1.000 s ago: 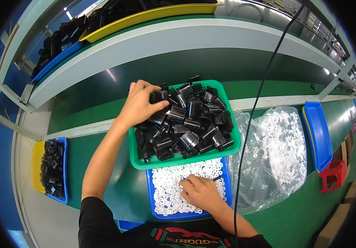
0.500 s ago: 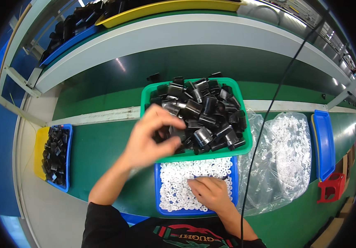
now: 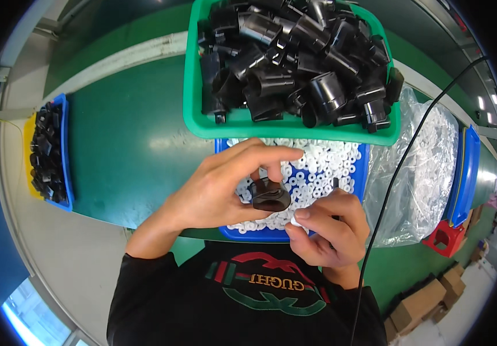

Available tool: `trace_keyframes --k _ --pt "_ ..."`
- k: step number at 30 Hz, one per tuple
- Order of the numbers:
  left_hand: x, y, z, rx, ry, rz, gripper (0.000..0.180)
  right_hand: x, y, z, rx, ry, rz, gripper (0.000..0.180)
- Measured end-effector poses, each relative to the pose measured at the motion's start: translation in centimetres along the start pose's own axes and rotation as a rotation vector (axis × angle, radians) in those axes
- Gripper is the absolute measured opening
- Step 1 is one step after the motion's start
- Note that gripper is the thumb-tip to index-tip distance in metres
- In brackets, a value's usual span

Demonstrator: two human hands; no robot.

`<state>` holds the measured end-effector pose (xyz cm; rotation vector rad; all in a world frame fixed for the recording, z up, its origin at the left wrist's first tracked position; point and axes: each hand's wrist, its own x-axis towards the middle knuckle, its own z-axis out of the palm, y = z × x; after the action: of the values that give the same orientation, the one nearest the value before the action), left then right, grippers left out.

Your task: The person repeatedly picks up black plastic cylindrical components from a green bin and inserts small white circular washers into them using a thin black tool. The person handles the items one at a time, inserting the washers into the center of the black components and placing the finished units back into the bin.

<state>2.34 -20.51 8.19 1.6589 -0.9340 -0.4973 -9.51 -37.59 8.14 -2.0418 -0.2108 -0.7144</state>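
In the head view, the left hand (image 3: pixel 216 187) has come away from the green tray (image 3: pixel 192 106), where it was half a second ago, and now holds a hollow black part (image 3: pixel 271 199) above the near portion of the blue tray (image 3: pixel 361 179). Its thumb and lower fingers close around the part, while the index finger reaches out straight. The right hand (image 3: pixel 338 228) has lifted off the loose white rings (image 3: pixel 317 173) and pinches a small white piece (image 3: pixel 295 220) between thumb and forefinger, so the two pieces are near each other but apart, one in each hand. The camera has also tilted downward.

The left fingers cover some of the black part, and only a sliver of the white piece shows, probably a ring. A slender dark rod (image 3: pixel 336 183) shows behind the right fingers; whether they grip it cannot be told. The green tray's far edge is cut off.
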Motion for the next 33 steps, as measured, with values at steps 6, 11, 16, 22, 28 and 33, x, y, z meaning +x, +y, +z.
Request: trace_keyframes --k 6,11,16,22,28,33 --pt "-0.1 -0.4 -0.7 -0.025 -0.049 0.001 0.072 -0.1 0.9 0.9 0.010 -0.088 0.046 0.046" --pt "-0.1 -0.6 -0.7 -0.044 -0.035 0.017 0.074 -0.4 0.7 1.4 0.016 -0.139 0.137 0.053" --pt "-0.2 -0.9 -0.5 -0.067 -0.033 0.054 0.072 -0.6 0.8 1.4 0.037 -0.137 0.133 0.053" --pt "0.2 -1.7 -0.2 0.006 -0.063 0.153 0.054 -0.5 0.4 1.2 0.054 -0.101 0.129 0.039" --pt "0.2 -1.7 -0.3 -0.099 -0.115 0.109 0.036 1.4 -0.4 -1.5 0.666 0.022 0.131 0.003" --pt "-0.2 -1.8 1.0 -0.146 -0.102 0.033 0.030 4.7 -0.6 -2.7 1.174 -0.010 -0.020 0.022"
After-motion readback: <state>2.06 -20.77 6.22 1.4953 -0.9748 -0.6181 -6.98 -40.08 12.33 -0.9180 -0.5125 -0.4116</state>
